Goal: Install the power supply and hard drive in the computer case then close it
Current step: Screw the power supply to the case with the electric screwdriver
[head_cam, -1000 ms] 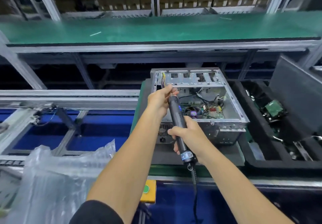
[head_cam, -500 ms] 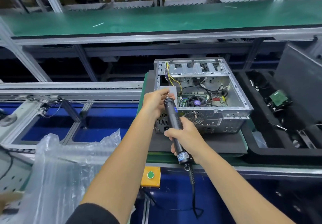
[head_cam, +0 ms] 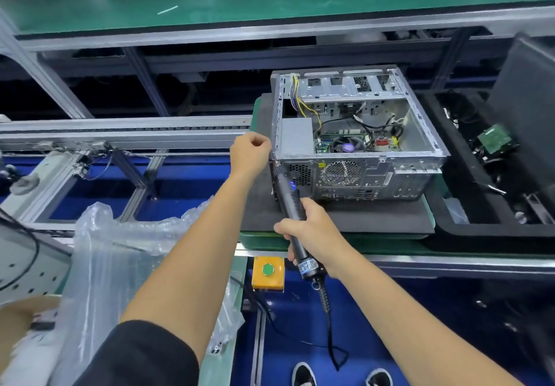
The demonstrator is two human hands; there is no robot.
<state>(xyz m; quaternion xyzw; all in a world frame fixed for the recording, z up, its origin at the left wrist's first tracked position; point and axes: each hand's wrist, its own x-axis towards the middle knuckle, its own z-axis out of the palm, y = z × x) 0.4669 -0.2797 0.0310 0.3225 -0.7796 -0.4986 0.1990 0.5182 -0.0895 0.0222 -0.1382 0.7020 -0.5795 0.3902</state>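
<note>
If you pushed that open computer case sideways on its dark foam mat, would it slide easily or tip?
The computer case would probably resist sliding: the foam mat looks grippy. It lies low and broad, so tipping seems unlikely. Sheet metal plus a power supply suggests some weight.

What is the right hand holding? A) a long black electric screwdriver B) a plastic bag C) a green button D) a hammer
A: the right hand wraps round a long black electric screwdriver with a cord at its bottom end, its tip pointing up at the near left corner of the open computer case.
</note>
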